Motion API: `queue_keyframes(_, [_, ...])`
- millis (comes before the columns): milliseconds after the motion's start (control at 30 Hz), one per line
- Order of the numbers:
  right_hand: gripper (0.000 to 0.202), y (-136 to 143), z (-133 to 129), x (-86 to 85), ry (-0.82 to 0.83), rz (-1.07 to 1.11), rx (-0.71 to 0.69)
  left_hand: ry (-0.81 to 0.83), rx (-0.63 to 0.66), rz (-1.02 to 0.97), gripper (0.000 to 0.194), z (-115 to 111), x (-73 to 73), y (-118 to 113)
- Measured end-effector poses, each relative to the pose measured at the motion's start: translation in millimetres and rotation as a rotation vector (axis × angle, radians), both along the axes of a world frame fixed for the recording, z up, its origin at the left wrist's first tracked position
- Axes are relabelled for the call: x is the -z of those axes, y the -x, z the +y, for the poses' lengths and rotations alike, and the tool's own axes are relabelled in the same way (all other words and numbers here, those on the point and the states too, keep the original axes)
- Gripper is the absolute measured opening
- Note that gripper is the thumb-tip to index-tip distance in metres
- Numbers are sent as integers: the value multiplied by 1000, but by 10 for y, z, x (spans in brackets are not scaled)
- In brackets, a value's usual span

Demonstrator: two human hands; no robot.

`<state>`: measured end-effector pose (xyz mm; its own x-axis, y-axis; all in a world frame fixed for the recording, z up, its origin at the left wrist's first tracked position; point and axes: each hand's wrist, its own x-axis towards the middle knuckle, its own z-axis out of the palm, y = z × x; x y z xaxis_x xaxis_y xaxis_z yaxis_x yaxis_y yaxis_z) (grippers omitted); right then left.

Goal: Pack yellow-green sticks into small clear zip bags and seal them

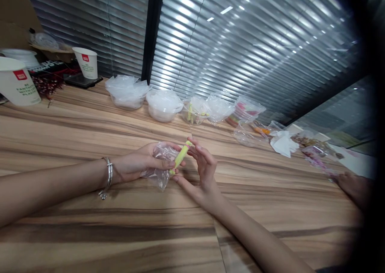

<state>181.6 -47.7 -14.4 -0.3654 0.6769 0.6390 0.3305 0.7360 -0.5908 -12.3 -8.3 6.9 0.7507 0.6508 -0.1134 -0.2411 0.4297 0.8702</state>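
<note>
My left hand, with a silver bracelet at the wrist, is closed around a crinkled clear plastic bag. Between its thumb and fingers it also grips a small yellow stick-shaped piece with narrowed ends and a touch of pink near the top; I cannot tell exactly what it is. My right hand is beside the piece with fingers spread. Its fingertips are at the upper end and its thumb is near the lower end; whether they touch it is unclear.
Bowls of clear bags and a bowl with yellow pieces line the back of the wooden table. Paper cups stand left. White tissue and clear containers lie right, near another person's hand.
</note>
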Motion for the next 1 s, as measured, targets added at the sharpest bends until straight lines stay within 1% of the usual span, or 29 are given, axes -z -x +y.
queue_keyframes(133, [77, 10, -1, -18, -20, 8, 33, 6, -21, 1, 46, -3, -1, -1])
queue_keyframes(367, [73, 26, 1, -36, -137, 43, 98, 7, -39, 16, 44, -19, -24, -3])
queue_keyframes(567, [72, 26, -17, -47, -127, 24, 110, -10, -47, 31, 43, -22, -27, -8])
queue_keyframes(1000, [69, 19, -4, -53, -170, 10, 148, -13, -54, 36, 45, -31, -40, -10])
